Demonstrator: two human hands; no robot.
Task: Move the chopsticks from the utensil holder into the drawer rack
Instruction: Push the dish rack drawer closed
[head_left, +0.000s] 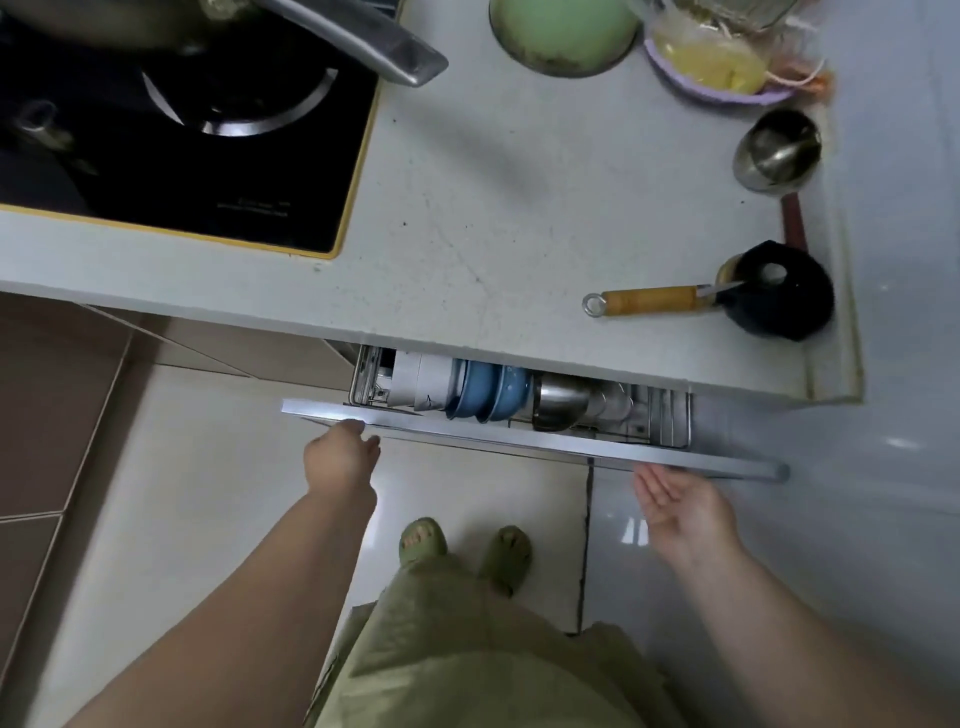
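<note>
The left hand (340, 457) reached down to the front panel (519, 441) of the drawer rack (660, 415), its fingers curled loosely against the panel's top edge near the left end and holding nothing else. The right hand (675, 501) lay palm up just under the same panel toward its right end, fingers spread wide and empty, the fingertips at the panel's lower edge; whether they touched it could not be told.

The drawer stood only partly out from under the surface (519, 208). In the gap showed a wire rack with white dishes (421, 382) on edge at the left, blue bowls (488, 389) beside them, and steel bowls (563, 405) to the right. No chopsticks could be made out in the drawer or anywhere on the surface.

On the surface, near its right edge, a utensil with a yellow handle (649, 300) rested against a black round object (779, 296). Behind that stood a steel cup (776, 150). A green bowl (563, 31) and a purple bowl (711, 67) sat at the far edge. A black cooktop (182, 145) filled the left side, a metal pan handle (358, 41) reaching over it.

Below, on the pale tiled floor (208, 493), the person's feet wore green slippers (421, 540).
</note>
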